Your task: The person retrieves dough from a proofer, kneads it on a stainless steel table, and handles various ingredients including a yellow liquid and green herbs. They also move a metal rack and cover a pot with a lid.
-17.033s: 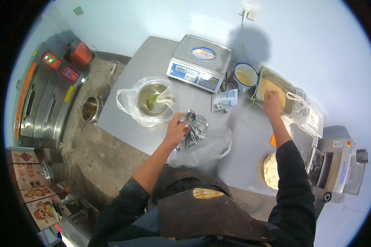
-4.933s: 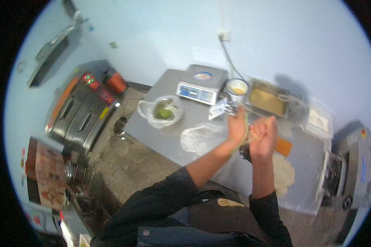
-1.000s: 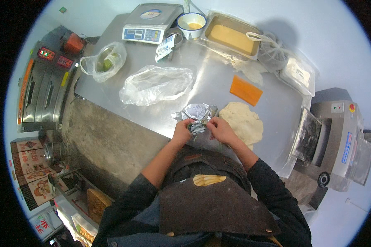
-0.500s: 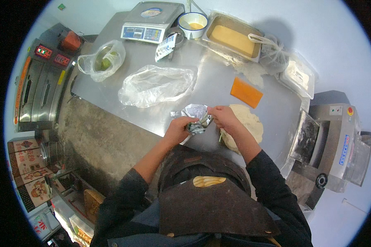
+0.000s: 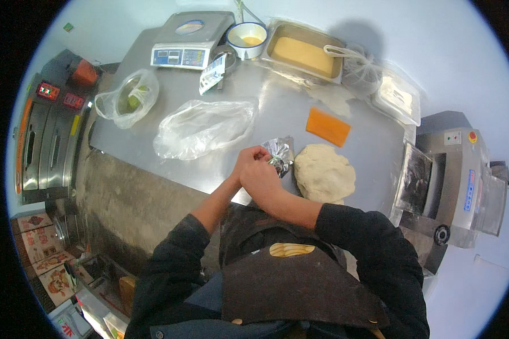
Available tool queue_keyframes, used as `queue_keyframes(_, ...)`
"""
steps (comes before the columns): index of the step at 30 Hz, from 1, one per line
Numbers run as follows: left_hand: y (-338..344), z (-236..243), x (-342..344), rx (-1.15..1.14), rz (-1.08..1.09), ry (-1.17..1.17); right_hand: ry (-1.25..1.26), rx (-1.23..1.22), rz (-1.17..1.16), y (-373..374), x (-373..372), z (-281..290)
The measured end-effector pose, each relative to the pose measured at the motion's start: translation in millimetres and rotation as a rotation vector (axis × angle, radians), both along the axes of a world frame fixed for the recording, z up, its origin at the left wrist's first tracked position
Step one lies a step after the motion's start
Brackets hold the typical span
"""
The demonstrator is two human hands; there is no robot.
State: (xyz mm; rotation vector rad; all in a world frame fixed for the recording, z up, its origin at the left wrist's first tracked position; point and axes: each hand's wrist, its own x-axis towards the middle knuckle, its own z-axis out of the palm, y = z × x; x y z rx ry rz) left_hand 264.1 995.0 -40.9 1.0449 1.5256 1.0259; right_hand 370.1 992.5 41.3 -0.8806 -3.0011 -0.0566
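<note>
A crumpled silver foil pouch (image 5: 281, 150) lies at the near edge of the steel table, its neck gathered into creases. My left hand (image 5: 245, 162) is closed at that neck, fingers curled. Crossing in front of it, my right hand (image 5: 263, 183) is closed against the same gathered end, wrist bent to the left; its fingertips are mostly hidden. A large lump of pale dough (image 5: 325, 174) sits just right of the pouch. Beyond the dough is a flat orange scraper (image 5: 328, 126).
A clear plastic bag (image 5: 206, 129) lies left of centre. Toward the back stand a digital scale (image 5: 192, 34), an enamel cup (image 5: 247, 40), a metal tray of yellowish filling (image 5: 302, 56) and a flour tub (image 5: 398, 97). A machine (image 5: 455, 186) adjoins the right end.
My hands came together at the pouch's neck, the right moving left and turning over. The pouch went from spread out to bunched. The view shifted, uncovering more of the dough.
</note>
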Motion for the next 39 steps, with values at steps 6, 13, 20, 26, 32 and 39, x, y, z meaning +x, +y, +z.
queue_keyframes(6,27,11,-4,0.471,-0.468,0.532,-0.012,0.118,0.13,-31,53,-15)
queue_keyframes(13,34,7,22,0.584,-0.464,0.654,0.109,-0.115,-0.195,-30,66,17)
queue_keyframes(20,32,-14,41,0.622,-0.346,0.596,0.418,-0.6,-0.673,-43,85,4)
queue_keyframes(26,25,-9,45,0.469,-0.197,0.556,0.837,-0.916,-0.944,-61,81,-10)
queue_keyframes(32,16,2,29,0.289,-0.073,0.39,1.013,-1.375,-1.059,-66,63,-71)
queue_keyframes(39,-7,5,-1,0.202,-0.128,0.309,1.108,-1.325,-1.189,33,118,-98)
